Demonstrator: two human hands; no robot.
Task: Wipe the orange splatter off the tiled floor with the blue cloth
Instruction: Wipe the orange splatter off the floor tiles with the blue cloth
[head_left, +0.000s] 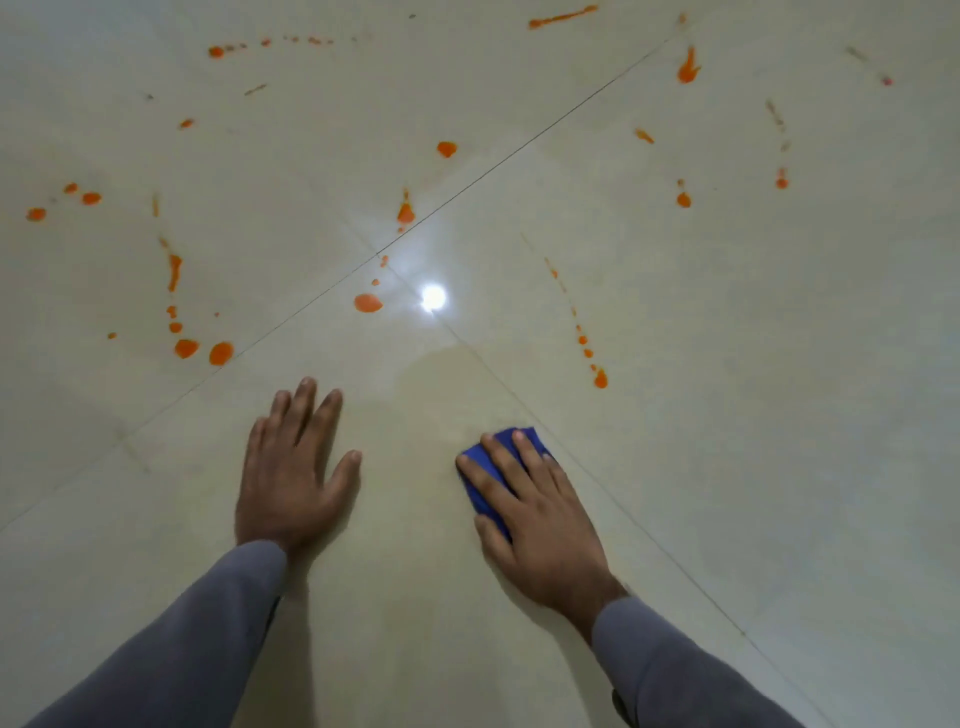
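Orange splatter (368, 303) lies in drops and streaks across the pale tiled floor (727, 364), mostly ahead of my hands and out to the left, right and far edge. My right hand (535, 509) presses flat on a folded blue cloth (485, 480) on the floor, fingers spread over it; most of the cloth is hidden under the palm. A trail of orange drops (600, 378) ends just beyond and to the right of the cloth. My left hand (293, 475) rests flat on the bare tile, fingers apart, holding nothing. Two large drops (221, 353) sit just ahead-left of it.
Thin grout lines (519, 150) cross the floor diagonally and meet near a bright light reflection (432, 298). A slightly damp-looking patch (441, 374) lies between my hands and the reflection. Grey sleeves (171, 649) cover both forearms.
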